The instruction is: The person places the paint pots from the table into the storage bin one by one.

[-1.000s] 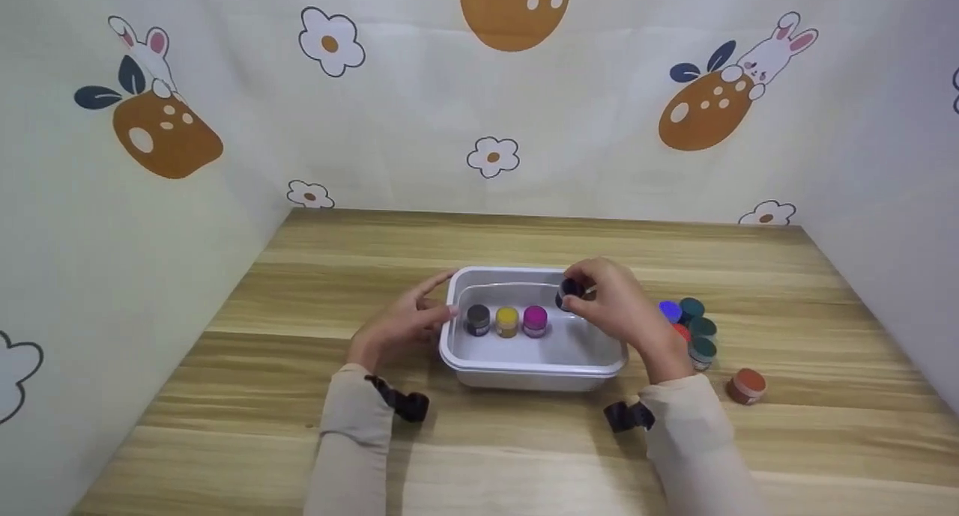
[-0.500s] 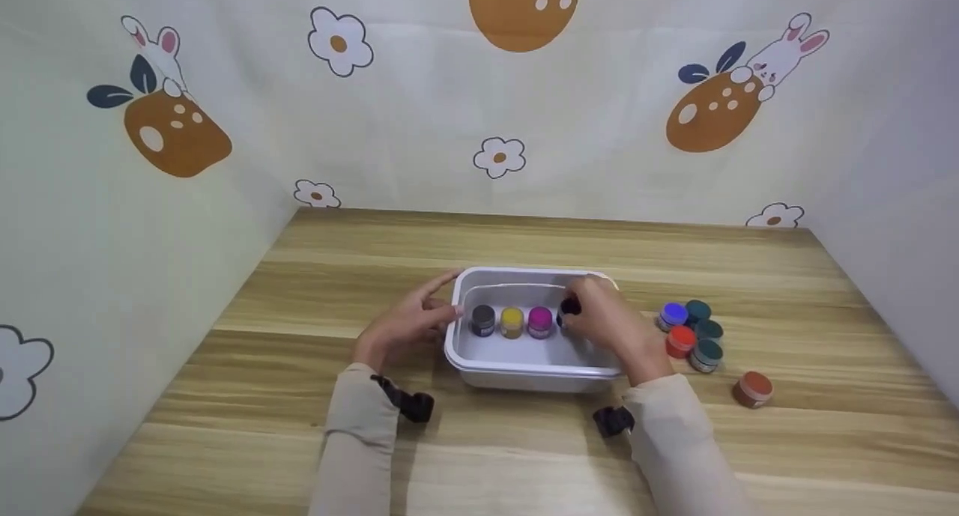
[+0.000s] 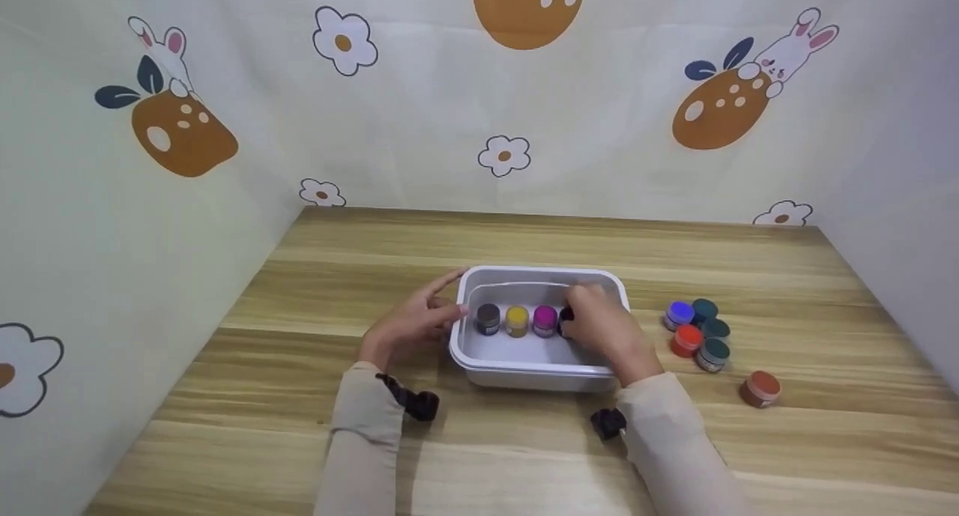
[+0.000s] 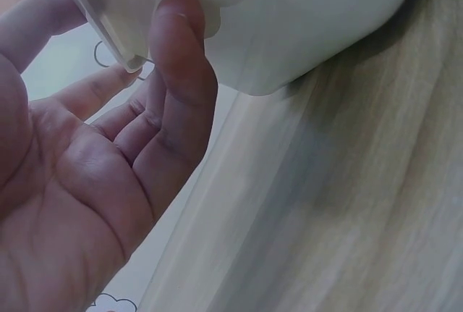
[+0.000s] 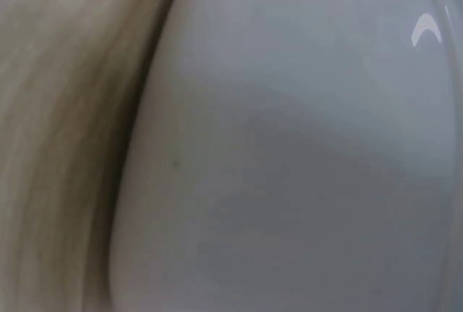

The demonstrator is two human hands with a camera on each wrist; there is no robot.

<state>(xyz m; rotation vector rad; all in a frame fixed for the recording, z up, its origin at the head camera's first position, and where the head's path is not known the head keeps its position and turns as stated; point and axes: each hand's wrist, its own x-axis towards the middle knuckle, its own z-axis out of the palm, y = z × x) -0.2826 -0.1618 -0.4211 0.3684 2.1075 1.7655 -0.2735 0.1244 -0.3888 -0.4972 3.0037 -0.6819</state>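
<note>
A white plastic tub [image 3: 539,368] stands on the wooden table. Inside it, a dark grey paint jar [image 3: 488,319], a yellow paint jar [image 3: 517,321] and a magenta paint jar [image 3: 545,320] form a row. My left hand [image 3: 410,323] holds the tub's left rim, thumb at the top edge and bent fingers against the outer wall [image 4: 181,58]. Reaching over the near right rim, my right hand [image 3: 605,329] pinches a black paint jar [image 3: 566,322] down in the tub, just right of the magenta one. Most of that jar is hidden by the hand. The right wrist view holds only the tub's outer wall [image 5: 289,145].
Right of the tub, a blue-violet jar [image 3: 679,315], a red jar [image 3: 687,341] and several dark green jars [image 3: 712,354] stand clustered on the table. A brown-orange jar [image 3: 760,389] sits apart, nearer the front. Patterned cloth [image 3: 419,126] surrounds the table's back and sides.
My right hand has lowered the black paint jar from near the tub's back right corner into the row beside the magenta jar. The left hand keeps its hold on the rim.
</note>
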